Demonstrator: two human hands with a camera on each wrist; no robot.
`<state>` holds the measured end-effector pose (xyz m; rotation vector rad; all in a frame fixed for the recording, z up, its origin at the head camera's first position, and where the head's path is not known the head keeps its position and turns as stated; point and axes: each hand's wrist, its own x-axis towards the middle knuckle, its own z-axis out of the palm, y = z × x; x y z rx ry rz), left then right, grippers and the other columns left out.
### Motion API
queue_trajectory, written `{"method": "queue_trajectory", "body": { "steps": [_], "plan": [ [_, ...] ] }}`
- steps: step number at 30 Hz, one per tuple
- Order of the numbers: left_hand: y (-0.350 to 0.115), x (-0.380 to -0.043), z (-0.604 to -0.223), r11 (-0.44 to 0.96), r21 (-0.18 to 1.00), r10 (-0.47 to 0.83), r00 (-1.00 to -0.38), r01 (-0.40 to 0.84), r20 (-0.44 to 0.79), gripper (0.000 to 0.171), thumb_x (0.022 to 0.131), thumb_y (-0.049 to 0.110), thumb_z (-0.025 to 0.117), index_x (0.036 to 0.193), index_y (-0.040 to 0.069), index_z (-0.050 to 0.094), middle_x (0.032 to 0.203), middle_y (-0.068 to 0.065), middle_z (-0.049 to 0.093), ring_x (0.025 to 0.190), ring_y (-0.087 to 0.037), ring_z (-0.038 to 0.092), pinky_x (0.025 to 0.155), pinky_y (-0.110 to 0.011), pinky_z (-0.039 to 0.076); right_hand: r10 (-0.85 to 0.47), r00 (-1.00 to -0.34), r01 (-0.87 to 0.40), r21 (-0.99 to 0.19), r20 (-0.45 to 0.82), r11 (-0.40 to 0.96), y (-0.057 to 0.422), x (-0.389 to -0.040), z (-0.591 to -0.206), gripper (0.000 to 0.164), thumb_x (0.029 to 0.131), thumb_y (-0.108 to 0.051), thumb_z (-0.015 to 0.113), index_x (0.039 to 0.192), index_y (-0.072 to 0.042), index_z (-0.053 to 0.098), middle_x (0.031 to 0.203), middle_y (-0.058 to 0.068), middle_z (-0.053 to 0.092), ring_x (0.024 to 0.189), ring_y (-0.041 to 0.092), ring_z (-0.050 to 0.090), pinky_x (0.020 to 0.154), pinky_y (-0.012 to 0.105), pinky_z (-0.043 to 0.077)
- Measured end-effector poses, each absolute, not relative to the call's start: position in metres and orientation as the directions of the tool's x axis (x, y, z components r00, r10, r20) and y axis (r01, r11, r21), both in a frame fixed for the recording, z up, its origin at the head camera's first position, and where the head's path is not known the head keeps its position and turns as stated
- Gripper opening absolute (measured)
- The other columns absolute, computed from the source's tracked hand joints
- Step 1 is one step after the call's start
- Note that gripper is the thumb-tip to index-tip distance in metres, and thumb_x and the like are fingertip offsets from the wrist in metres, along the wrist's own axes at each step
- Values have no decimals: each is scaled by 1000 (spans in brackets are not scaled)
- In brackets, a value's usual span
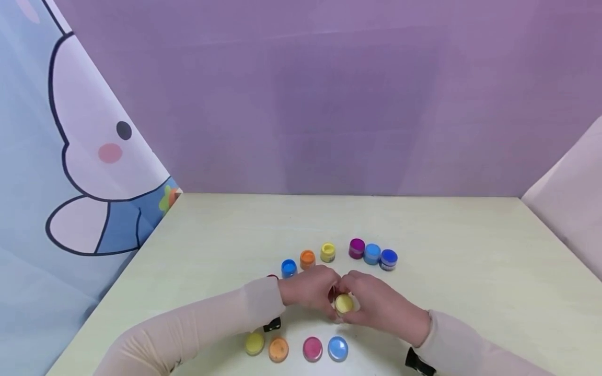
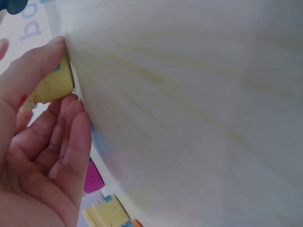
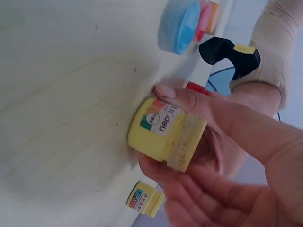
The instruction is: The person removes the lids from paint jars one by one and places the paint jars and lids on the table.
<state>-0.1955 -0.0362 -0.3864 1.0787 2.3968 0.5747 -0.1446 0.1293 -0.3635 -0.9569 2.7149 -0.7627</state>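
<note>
A yellow paint jar [image 3: 151, 135], with a label on its side, stands between my two hands, its yellow lid [image 1: 344, 303] facing up. My left hand [image 1: 312, 287] holds the jar body, thumb on the near side and curled fingers on the far side. In the left wrist view the left fingertips [image 2: 71, 106] sit low, right by the tabletop. My right hand [image 1: 376, 300] bends its thumb and fingers around the lid from the other side. Its fingertips [image 3: 173, 189] lie right at the lid's edge in the right wrist view.
Behind my hands stand an uncovered blue jar [image 1: 289, 268], orange jar [image 1: 308, 259] and yellow jar [image 1: 327, 252]. Purple [image 1: 357, 248], light blue [image 1: 372, 254] and dark blue jars [image 1: 388, 259] stand to the right. Several round lids, including a pink lid [image 1: 312, 349], lie in front.
</note>
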Motion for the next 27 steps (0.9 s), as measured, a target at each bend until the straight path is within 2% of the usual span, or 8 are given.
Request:
{"method": "queue_trajectory", "body": {
  "steps": [5,14,24,27],
  "plan": [
    [-38,-195,-386,602,540,777,-589,589,-224,32,66,26,80,95,20,66,70,14,56,64,-4,48,58,-17,42,-584,-812,-517,-471,6,714,124,-142,-364,37,70,-33,75,94,-9,60,78,-9,53,67,8,45,60,24,43],
    [-37,-197,-389,610,538,768,-601,582,-221,30,65,26,80,90,18,65,68,12,56,63,-5,48,57,-17,41,-619,-785,-559,-463,26,688,123,-143,-360,20,71,-18,76,86,-13,64,76,-10,53,69,7,45,63,23,43],
    [-37,-196,-386,609,541,769,-600,580,-222,30,64,24,81,87,18,64,67,11,55,62,-4,49,58,-16,42,-677,-736,-588,-507,12,630,127,-146,-360,28,68,-4,74,94,-12,64,86,-9,56,78,6,49,71,22,45],
    [-36,-196,-387,606,540,771,-596,583,-222,30,64,25,81,87,18,63,67,11,55,62,-4,49,58,-16,42,-675,-737,-586,-511,15,629,128,-145,-361,26,70,-6,74,93,-12,64,86,-9,55,77,6,48,71,22,45]
  ]
}}
